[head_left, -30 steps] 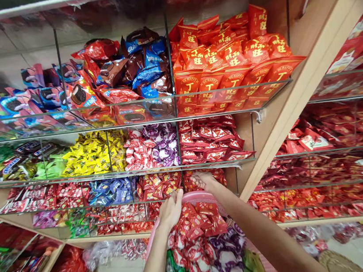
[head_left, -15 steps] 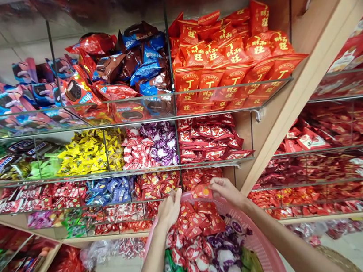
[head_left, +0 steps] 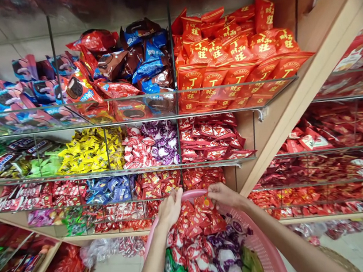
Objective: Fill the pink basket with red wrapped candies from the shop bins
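A pink plastic basket is at the bottom centre, filled with wrapped candies in red, red-and-white, purple, green and olive wrappers. My left hand is closed on the basket's far rim, left of centre. At the right part of that rim, my right hand pinches a red candy packet, held just inside the rim above the red packets. Part of the fingers of my right hand is hidden behind the packet and rim.
Glass-fronted shelves hold candies sorted by colour, with yellow packets and large red bags above. A slanted wooden post stands at right. Plastic bags lie below the bottom shelf.
My right hand has moved slightly left and down with the red packet, which is now lower, inside the basket's rim. My left hand has stayed on the rim.
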Demonstrator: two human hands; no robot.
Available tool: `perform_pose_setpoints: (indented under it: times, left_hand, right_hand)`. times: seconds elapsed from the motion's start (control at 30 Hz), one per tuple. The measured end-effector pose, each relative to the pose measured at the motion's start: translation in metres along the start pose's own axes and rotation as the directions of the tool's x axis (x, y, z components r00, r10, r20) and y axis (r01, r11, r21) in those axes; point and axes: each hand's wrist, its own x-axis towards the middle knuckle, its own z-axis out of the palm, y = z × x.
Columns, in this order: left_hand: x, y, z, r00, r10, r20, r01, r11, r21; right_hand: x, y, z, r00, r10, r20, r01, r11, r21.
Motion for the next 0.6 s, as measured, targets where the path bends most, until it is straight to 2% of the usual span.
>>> perform_pose_setpoints:
  times: [0.23,0.33,0.47,0.6]
  left_hand:
    - [0.0,-0.001,0.0,1.0,0.017,-0.005,-0.017,1.0,-0.005]
    - [0.0,-0.001,0.0,1.0,0.017,-0.006,-0.017,1.0,0.001]
    - [0.001,-0.002,0.001,1.0,0.017,-0.007,-0.017,1.0,0.014]
    - [0.002,-0.003,0.003,1.0,0.019,-0.009,-0.019,1.0,0.02]
  right_hand:
    - [0.003,0.002,0.006,1.0,-0.016,0.017,0.017,0.996,-0.085]
    - [0.002,0.004,0.009,1.0,-0.015,-0.017,0.013,0.994,-0.111]
    - [0.0,0.0,0.004,0.981,-0.049,-0.187,0.022,0.989,-0.143]
    - [0.013,-0.007,-0.01,0.923,-0.06,-0.38,0.024,0.995,-0.099]
